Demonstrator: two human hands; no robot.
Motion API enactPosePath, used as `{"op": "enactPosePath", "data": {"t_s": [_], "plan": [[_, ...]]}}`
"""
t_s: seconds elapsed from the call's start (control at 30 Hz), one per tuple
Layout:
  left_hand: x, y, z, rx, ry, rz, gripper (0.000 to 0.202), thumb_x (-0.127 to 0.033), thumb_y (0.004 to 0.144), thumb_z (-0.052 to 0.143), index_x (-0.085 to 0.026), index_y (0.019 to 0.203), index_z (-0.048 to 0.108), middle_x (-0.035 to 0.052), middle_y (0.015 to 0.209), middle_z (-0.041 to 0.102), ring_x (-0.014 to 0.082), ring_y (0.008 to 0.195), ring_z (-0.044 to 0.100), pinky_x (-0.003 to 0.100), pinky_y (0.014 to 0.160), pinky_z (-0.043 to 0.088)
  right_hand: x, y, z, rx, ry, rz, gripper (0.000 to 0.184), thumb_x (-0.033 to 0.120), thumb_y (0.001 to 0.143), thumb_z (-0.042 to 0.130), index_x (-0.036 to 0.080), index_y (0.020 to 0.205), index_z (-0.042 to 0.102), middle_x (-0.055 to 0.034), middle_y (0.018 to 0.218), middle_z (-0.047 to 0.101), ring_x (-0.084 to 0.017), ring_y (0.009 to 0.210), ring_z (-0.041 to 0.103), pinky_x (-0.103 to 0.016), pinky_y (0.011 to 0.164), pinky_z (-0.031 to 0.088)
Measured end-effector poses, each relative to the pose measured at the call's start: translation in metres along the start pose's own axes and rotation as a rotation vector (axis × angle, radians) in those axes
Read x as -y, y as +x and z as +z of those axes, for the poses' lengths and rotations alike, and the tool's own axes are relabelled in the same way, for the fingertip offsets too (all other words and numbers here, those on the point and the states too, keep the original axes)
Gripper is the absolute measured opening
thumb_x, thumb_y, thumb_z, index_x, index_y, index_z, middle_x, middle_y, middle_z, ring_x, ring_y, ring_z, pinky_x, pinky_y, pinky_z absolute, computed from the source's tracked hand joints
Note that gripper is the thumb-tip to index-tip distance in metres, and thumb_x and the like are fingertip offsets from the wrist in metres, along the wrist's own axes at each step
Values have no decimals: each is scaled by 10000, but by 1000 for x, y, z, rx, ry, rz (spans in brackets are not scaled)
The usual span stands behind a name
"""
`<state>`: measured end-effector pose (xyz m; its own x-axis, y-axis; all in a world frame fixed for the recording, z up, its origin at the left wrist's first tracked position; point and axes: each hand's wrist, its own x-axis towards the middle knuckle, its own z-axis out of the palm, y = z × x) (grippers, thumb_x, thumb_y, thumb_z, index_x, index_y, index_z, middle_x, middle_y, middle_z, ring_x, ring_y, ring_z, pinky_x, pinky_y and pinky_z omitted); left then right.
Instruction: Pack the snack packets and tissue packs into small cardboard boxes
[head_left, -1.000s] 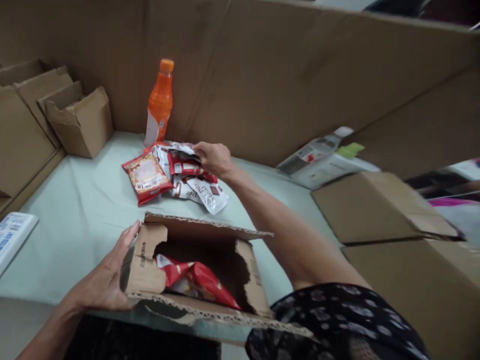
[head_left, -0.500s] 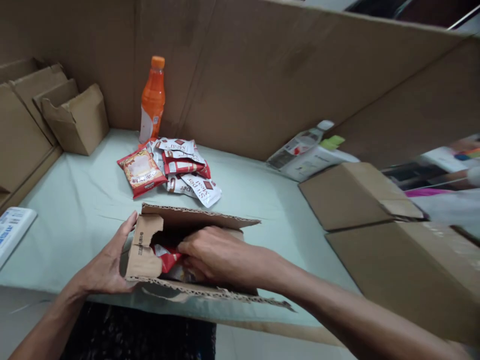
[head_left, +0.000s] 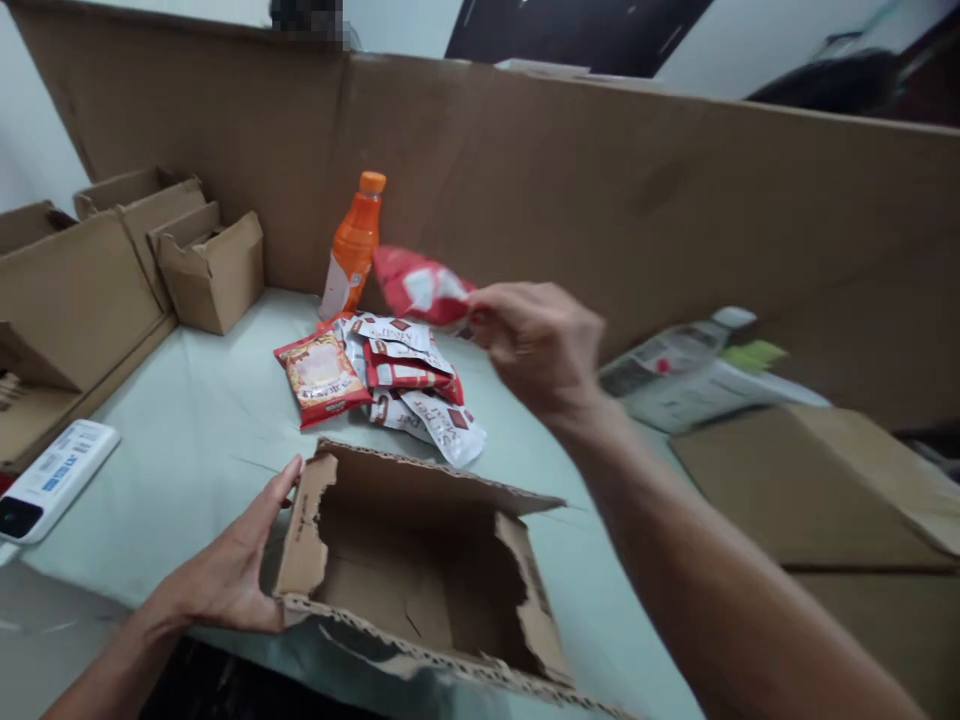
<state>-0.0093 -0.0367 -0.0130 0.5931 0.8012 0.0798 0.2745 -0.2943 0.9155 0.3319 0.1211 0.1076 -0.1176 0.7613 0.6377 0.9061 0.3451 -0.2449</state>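
My left hand [head_left: 236,575] grips the left end of an open cardboard box [head_left: 544,625] with torn flaps, thumb and fingers spread along that end. Inside the box only bare brown cardboard shows. Raised beyond the box, my right hand [head_left: 544,340] pinches a red snack packet [head_left: 420,285] with a pale patch, blurred by motion. Below the packet lies a pile of sachets [head_left: 450,425], white and red, some printed "Super Meal". A red and gold snack packet [head_left: 322,375] rests at the pile's left side.
An orange drink bottle [head_left: 354,250] stands behind the pile. Small cardboard boxes [head_left: 217,275] are at the left, above a white power bank [head_left: 64,475]. Two bottles [head_left: 675,355] lean by the back cardboard wall [head_left: 562,170]; larger boxes [head_left: 795,490] stand at the right.
My right hand has come up out of the box with the red packet and moved over the pile. My left hand still holds the box. The view has shifted.
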Motion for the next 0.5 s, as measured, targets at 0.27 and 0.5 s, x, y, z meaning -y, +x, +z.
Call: {"op": "enactPosePath", "data": {"t_s": [0.27, 0.5], "plan": [[-7, -16, -23, -123, 62, 47, 1334, -495, 681, 916, -314, 1678, 48, 161, 1727, 221, 456, 1555, 285, 648, 1259, 264, -37, -12, 97, 330, 97, -27, 378, 213, 806, 549, 192, 1134, 735, -140, 1158, 767, -324, 1027, 706, -486, 899, 565], [12, -17, -111, -1005, 312, -54, 1307, -484, 664, 928, -275, 1656, 103, 202, 1625, 385, 412, 1485, 428, 621, 1211, 367, -50, -55, 59, 256, 260, 66, 384, 420, 892, 571, 226, 1180, 735, -148, 1311, 716, -364, 1227, 657, -565, 1014, 535]]}}
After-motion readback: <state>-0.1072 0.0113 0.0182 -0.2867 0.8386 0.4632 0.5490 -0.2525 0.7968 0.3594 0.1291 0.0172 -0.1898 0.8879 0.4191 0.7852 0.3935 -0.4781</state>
